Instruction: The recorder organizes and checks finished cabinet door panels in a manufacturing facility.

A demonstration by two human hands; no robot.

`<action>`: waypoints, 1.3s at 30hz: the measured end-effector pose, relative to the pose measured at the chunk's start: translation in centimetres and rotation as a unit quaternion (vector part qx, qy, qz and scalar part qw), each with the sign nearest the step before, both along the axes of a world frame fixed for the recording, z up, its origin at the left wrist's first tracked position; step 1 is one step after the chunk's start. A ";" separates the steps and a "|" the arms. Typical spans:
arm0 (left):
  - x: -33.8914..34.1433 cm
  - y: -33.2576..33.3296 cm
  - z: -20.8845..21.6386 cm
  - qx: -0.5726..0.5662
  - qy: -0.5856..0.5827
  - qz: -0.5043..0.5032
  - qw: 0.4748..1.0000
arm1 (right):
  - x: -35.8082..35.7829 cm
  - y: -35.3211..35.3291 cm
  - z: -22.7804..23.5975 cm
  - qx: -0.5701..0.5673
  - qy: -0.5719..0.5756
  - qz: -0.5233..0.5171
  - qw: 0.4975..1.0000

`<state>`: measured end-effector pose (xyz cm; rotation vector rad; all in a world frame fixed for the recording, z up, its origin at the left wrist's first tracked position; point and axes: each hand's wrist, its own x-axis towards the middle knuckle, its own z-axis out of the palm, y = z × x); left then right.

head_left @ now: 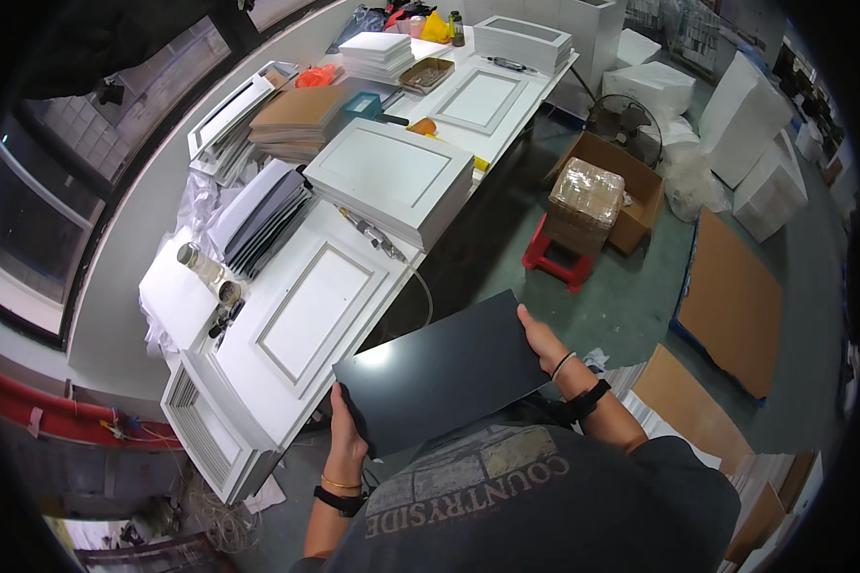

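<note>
A dark grey, smooth rectangular panel (449, 377) is held in front of my body, its upper face catching a bright reflection. My left hand (346, 425) grips its left edge with the thumb along the side. At the opposite end, my right hand (542, 342) clasps the right edge. The fingers underneath are mostly hidden by the panel. Just beyond it, a white framed door panel (320, 310) lies flat on the long white table. A corded power tool (373, 234) rests between that door and a stack of white door panels (382, 177).
Dark thin panels (268, 224), a glass jar (201, 261) and brown boards (296, 119) occupy the table's far side. On the right stand an open carton (635, 196), a taped parcel (586, 196) over a red stool (556, 258), and a fan (624, 129). Cardboard (731, 306) lies beyond.
</note>
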<state>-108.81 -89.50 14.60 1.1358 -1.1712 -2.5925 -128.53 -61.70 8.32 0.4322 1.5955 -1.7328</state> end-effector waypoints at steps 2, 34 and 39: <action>-0.5 -0.3 -0.8 -0.005 -0.007 0.015 1.000 | -1.3 0.0 0.3 -0.020 -0.015 0.004 1.000; -45.8 12.9 3.1 0.075 -0.078 0.004 0.994 | -44.5 13.9 1.7 -0.072 -0.027 -0.059 0.995; -50.3 11.1 3.6 0.113 -0.033 0.008 0.993 | -50.8 10.7 4.2 -0.030 0.068 -0.047 0.996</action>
